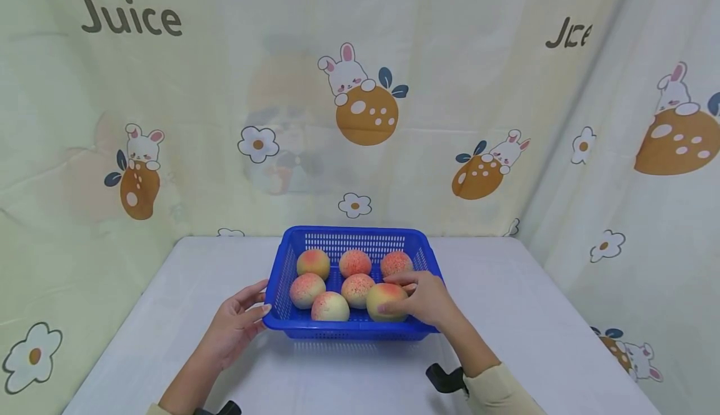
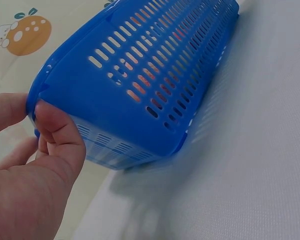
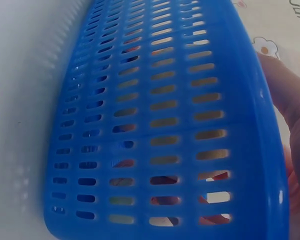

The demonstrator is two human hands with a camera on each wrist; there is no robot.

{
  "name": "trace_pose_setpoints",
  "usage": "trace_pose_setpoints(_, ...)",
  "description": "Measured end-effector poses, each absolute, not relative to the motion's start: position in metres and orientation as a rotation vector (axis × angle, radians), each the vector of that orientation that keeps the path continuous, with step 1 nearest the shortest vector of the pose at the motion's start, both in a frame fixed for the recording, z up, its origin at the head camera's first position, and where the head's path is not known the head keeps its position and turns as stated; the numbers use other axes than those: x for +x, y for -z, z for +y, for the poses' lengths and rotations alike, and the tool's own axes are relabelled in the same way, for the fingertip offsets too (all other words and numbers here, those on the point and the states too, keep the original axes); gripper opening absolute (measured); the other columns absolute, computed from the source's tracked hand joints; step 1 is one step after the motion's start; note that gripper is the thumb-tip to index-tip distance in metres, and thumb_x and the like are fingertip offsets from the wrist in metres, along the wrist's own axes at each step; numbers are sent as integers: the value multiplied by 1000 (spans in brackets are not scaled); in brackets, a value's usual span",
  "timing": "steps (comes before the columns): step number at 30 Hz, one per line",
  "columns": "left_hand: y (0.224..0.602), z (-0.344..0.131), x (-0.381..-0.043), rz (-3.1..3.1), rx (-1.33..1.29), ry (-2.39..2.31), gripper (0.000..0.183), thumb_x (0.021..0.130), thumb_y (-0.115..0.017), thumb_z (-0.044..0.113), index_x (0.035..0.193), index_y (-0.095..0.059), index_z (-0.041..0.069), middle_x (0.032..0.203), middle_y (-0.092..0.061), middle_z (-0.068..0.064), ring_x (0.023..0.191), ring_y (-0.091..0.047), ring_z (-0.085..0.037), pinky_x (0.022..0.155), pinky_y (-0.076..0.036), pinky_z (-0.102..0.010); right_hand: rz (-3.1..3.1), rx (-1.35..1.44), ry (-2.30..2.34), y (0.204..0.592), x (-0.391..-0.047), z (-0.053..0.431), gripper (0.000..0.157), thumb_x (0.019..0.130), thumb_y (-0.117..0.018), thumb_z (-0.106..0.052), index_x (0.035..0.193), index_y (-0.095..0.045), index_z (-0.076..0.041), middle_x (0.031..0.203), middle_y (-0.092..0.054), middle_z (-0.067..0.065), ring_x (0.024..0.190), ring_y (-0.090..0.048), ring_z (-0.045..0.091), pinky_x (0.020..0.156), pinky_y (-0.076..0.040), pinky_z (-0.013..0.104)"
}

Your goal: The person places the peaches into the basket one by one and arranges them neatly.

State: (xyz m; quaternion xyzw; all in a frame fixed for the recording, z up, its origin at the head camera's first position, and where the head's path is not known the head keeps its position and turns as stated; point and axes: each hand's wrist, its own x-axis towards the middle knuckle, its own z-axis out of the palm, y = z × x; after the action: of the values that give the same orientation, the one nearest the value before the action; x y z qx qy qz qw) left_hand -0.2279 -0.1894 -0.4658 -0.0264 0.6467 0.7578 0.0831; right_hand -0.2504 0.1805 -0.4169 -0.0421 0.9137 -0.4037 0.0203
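Observation:
A blue plastic basket [image 1: 354, 325] with slotted walls stands on the table, holding several red-and-yellow peaches [image 1: 330, 307]. My left hand [image 1: 235, 324] pinches the basket's left rim near the front corner. In the left wrist view, the thumb of that hand [image 2: 37, 165] presses the outer wall while other fingers lie across the rim. Reaching over the right side of the basket, my right hand [image 1: 425, 299] grips a yellow peach [image 1: 385, 302] at the front right, thumb in front and fingers behind. The basket wall [image 3: 240, 125] hides most of that grip in the right wrist view.
A white-covered table [image 1: 495, 340] lies under the basket. Behind it and along both sides hangs a pale curtain [image 1: 292, 90] printed with rabbits, fruit and flowers. Black straps [image 1: 446, 379] sit at the wrists.

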Motion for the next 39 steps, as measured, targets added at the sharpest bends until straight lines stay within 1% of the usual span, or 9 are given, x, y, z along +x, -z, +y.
trace_pose_setpoints(4, 467, -190, -228, 1930, -76, -2258, 63, 99, -67, 9, 156, -40, 8, 139, -49, -18, 108, -66, -21, 89, -60, -28, 2846, -145, 1220, 417, -250, 179, 59, 66, -96, -46, 117, -78, -23, 117, -74, 3, 107, -67, 25, 85, -61, 45)
trace_pose_setpoints(12, 470, -190, -231, 1922, -68, -2270, 63, 99, -66, 7, 156, -41, 9, 136, -50, -16, 107, -65, -20, 89, -60, -28, 2849, -149, 1185, 417, -250, 179, 57, 65, -97, -44, 114, -79, -23, 114, -74, 1, 106, -67, 24, 83, -61, 43)
trace_pose_setpoints(19, 469, -190, -232, 1927, -67, -2273, 63, 98, -67, 7, 156, -41, 8, 135, -50, -16, 106, -65, -19, 89, -60, -28, 2859, -152, 1169, 418, -252, 180, 44, 70, -95, -38, 108, -79, -23, 104, -75, -1, 99, -66, 22, 82, -61, 39)
trace_pose_setpoints(26, 470, -190, -232, 1923, -58, -2271, 62, 99, -65, 6, 156, -41, 8, 136, -50, -16, 105, -65, -18, 88, -60, -27, 2871, -167, 1147, 419, -252, 181, 39, 71, -94, -36, 105, -80, -23, 102, -75, -2, 98, -66, 22, 81, -61, 40)
trace_pose_setpoints(29, 471, -190, -232, 1920, -50, -2268, 61, 100, -64, 5, 156, -40, 8, 137, -49, -17, 105, -64, -19, 87, -60, -27, 2861, -195, 1186, 419, -252, 183, 36, 75, -92, -33, 106, -80, -21, 104, -76, 0, 98, -68, 21, 82, -62, 41)
trace_pose_setpoints(33, 474, -191, -231, 1912, -38, -2271, 61, 100, -64, 7, 156, -40, 9, 135, -50, -16, 106, -64, -18, 88, -60, -27, 2862, -237, 1261, 417, -252, 189, 32, 83, -87, -31, 111, -79, -20, 110, -76, 6, 99, -70, 21, 80, -63, 39)
trace_pose_setpoints(36, 477, -192, -231, 1896, -24, -2272, 62, 101, -64, 10, 157, -39, 10, 130, -53, -12, 103, -64, -16, 87, -59, -26, 2888, -277, 1304, 415, -254, 196, 33, 87, -83, -32, 116, -78, -18, 114, -75, 8, 101, -70, 23, 79, -63, 38)
trace_pose_setpoints(39, 480, -194, -232, 1890, -10, -2264, 60, 103, -63, 14, 158, -38, 12, 123, -56, -7, 98, -63, -14, 84, -57, -25, 2926, -348, 1354, 414, -257, 205, 36, 90, -80, -35, 119, -77, -14, 116, -75, 8, 104, -71, 25, 83, -63, 39)
